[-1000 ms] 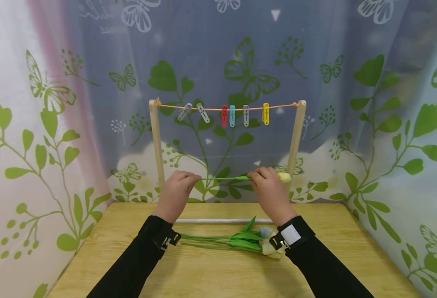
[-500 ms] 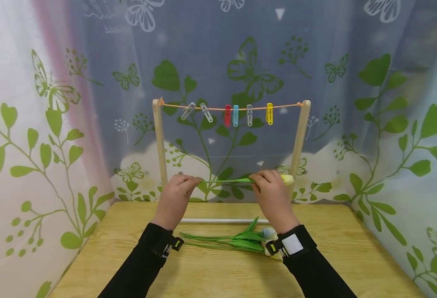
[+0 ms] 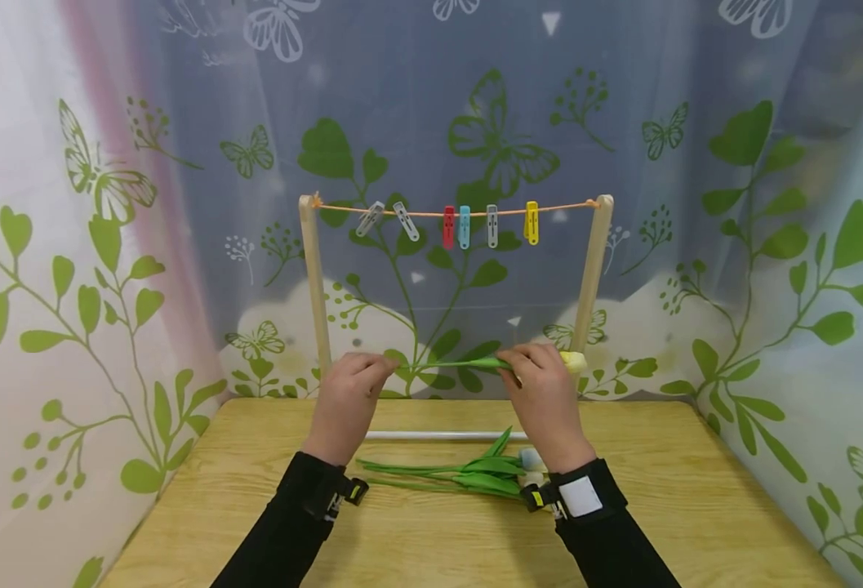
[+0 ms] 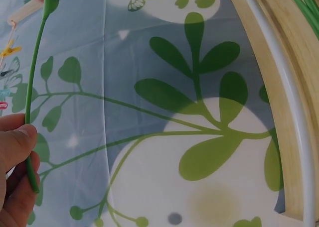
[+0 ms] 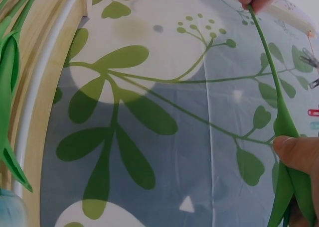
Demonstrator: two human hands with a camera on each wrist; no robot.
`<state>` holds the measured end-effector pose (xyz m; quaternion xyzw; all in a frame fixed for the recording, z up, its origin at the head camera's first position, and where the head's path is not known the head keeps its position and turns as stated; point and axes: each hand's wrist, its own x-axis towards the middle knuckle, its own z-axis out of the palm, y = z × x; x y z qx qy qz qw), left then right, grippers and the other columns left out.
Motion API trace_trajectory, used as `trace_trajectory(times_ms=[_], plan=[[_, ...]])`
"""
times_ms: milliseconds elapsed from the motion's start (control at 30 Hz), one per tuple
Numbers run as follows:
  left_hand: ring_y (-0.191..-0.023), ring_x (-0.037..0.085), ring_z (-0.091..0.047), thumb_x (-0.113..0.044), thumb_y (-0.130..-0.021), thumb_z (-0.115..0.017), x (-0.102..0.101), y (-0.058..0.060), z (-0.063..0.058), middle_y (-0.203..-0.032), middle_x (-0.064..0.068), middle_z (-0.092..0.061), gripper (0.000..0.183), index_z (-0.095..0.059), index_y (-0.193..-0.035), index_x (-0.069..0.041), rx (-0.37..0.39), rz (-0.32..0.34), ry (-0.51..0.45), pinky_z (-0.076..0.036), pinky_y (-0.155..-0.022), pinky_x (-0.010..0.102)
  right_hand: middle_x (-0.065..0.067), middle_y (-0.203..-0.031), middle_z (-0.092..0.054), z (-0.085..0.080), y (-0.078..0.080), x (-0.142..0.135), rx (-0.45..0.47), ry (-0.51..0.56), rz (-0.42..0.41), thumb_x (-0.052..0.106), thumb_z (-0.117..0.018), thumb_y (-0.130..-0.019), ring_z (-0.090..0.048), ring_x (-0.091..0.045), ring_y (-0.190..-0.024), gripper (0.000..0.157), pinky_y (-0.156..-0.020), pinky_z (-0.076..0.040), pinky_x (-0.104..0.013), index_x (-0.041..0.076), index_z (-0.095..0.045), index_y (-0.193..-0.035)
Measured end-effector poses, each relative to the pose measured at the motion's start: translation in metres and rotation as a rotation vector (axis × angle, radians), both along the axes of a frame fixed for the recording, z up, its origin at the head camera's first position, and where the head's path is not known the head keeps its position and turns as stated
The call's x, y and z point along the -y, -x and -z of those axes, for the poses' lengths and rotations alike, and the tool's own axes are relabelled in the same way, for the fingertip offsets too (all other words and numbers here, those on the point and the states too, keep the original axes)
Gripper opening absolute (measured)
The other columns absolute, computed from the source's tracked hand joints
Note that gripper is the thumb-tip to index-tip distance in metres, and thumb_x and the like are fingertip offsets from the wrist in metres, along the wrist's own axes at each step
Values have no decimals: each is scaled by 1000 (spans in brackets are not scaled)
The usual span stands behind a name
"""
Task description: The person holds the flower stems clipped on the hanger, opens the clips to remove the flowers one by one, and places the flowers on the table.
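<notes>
Both hands hold a yellow artificial tulip level above the table, its stem running between them. My left hand pinches the stem's lower end between thumb and fingers; in the left wrist view the stem tip pokes out past the fingers. Close to the bloom, my right hand grips the stem and leaves, and its fingers hide part of them. Below the hands, several more artificial tulips lie on the table, stems to the left, with a pale blue bloom and a whitish one partly covered by the right wrist.
Behind the hands stands a wooden frame with an orange string across its top. Grey, red, blue and yellow clothespins hang along the string. A white rod crosses the wooden table. Patterned curtains surround the table.
Both hands, with the tulip between them, have come down slightly. The loose tulips and the clothespins stay as they were; the whole head view has shifted a little.
</notes>
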<state>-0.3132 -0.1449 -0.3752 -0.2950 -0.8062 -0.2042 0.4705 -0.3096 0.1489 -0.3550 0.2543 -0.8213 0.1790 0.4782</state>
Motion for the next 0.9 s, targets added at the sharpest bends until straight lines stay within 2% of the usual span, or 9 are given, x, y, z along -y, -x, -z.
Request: trace_trajectory(times_ms=[233,500,667,900], plan=[[-96,23,-67,-3,-95,-73,-4,2,9,-99,4,-71,17,-79,-109,-12,12,4,-10,-61,-79,30,-11,-99,-70,9,4,-2,-7,20,16,0,-89,-80,-63,-29,-91,25,-70,-59,-35,4,-80,-103],[-95,24,-69,0,-92,-76,-5,2,21,-100,5,-73,20,-80,-109,-11,40,-3,-34,-62,-81,30,-12,-100,-71,21,1,1,-12,32,19,-3,-90,-77,-64,-30,-92,26,-70,-61,-35,3,-80,-101],[-95,24,-69,-1,-93,-76,-7,2,22,-100,5,-73,19,-80,-108,-11,67,9,-43,-62,-78,32,-11,-100,-70,24,1,0,-12,45,23,-2,-89,-79,-64,-30,-93,25,-72,-61,-37,2,-80,-101],[-96,25,-69,-2,-94,-75,-9,-2,28,-101,6,-73,17,-80,-109,-10,82,-13,-41,-62,-79,33,-12,-98,-71,29,0,-1,-13,51,11,-4,-90,-77,-65,-30,-92,27,-74,-62,-37,2,-80,-101]])
